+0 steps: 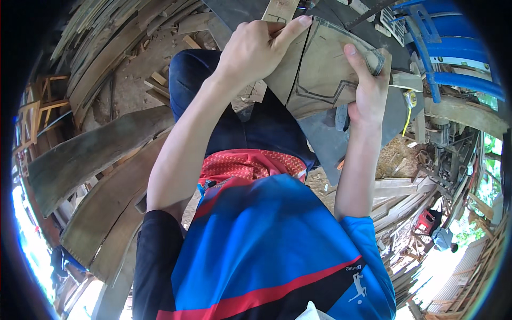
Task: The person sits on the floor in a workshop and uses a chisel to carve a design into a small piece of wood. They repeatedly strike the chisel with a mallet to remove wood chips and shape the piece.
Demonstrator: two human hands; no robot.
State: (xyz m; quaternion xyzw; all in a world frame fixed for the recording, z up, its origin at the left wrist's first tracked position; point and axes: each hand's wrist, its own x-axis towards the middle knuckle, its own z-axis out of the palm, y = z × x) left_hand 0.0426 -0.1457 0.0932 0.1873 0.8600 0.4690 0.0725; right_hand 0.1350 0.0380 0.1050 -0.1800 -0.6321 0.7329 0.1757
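Here, marked board (326, 66) in closed right grip (369, 92), left grip (253, 50) at corner, hold unclear

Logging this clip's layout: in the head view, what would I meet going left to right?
Wooden frames, left knee, left fingers, right fingers, tape measure, red seat. The marked board overlaps the fingers, so I leave it out.

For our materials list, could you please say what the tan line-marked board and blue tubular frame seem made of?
The tan board with dark drawn lines looks like bare wood, judging by its dull, brownish face. The blue tubular frame is probably painted metal, given its slim bars; plastic is possible.
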